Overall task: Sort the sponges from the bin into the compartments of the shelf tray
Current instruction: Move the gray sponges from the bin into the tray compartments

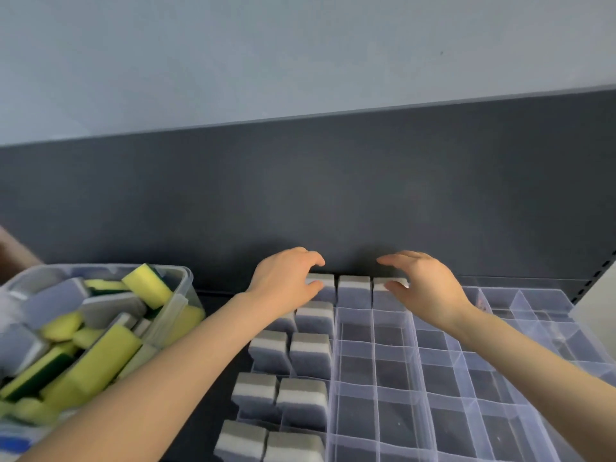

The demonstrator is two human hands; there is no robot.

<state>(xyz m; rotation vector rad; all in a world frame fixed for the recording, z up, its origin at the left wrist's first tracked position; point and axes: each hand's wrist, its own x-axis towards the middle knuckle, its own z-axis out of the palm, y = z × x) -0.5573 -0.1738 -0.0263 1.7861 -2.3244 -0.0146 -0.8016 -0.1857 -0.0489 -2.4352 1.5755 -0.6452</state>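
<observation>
A clear compartment tray [443, 371] lies on the dark shelf. Several grey-and-white sponges [310, 355] stand upright in its two left columns and along the back row. My left hand [286, 278] rests on the back-row sponge [321, 283] at the left, thumb and fingers curled around it. My right hand [423, 281] touches the back-row sponge [388, 285] at the right, fingers spread over it. Between them stands another grey sponge [354, 288], untouched. At the left, a clear plastic bin [180, 295] holds several yellow-green and grey sponges [100, 348].
The dark back panel [300, 195] of the shelf rises right behind the tray. A perforated shelf upright [596, 281] stands at the far right. The tray's middle and right compartments hold nothing.
</observation>
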